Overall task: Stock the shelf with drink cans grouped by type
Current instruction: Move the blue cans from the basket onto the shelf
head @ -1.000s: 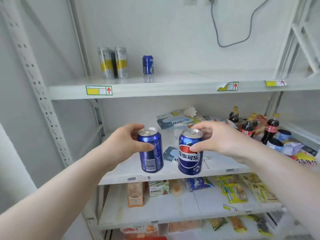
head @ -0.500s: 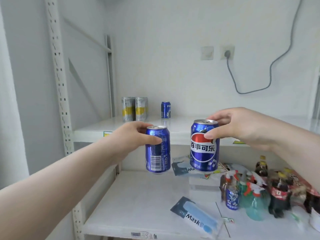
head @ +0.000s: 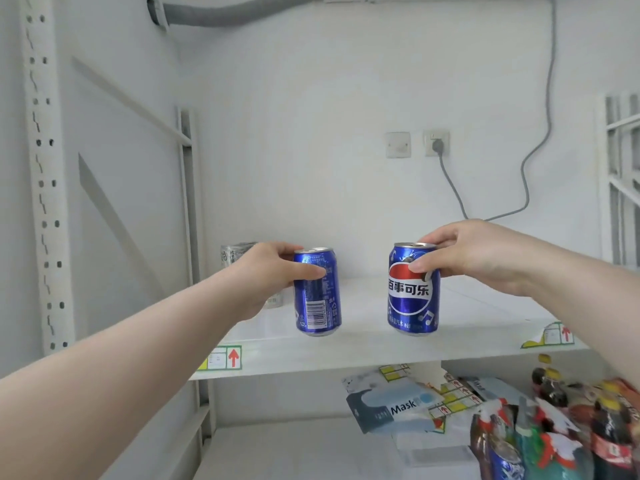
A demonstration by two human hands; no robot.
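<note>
Two blue cola cans are held upright over the white upper shelf [head: 363, 348], one in each hand. The left hand [head: 273, 271] is wrapped around the upper part of the left can [head: 317, 292], with the thumb pressed across its front and the fingers hidden behind it; the barcode side of this can is turned toward the camera. The right hand [head: 464, 254] is closed on the top of the right can [head: 412, 292], the thumb laid on the front just below the rim and the fingers curled over the lid; the red, white and blue logo with Chinese characters is shown to the front. The two cans are kept well apart, at about the same height, and their bases appear level with the shelf surface; whether they rest on it cannot be told. Behind the left hand, a silver can [head: 235, 254] is partly seen at the back left of the same shelf. Price tags with red arrows [head: 225, 356] are fixed to the shelf's front edge. On the lower shelf, a mask packet [head: 398, 407] and dark cola bottles [head: 554, 386] are seen.
</note>
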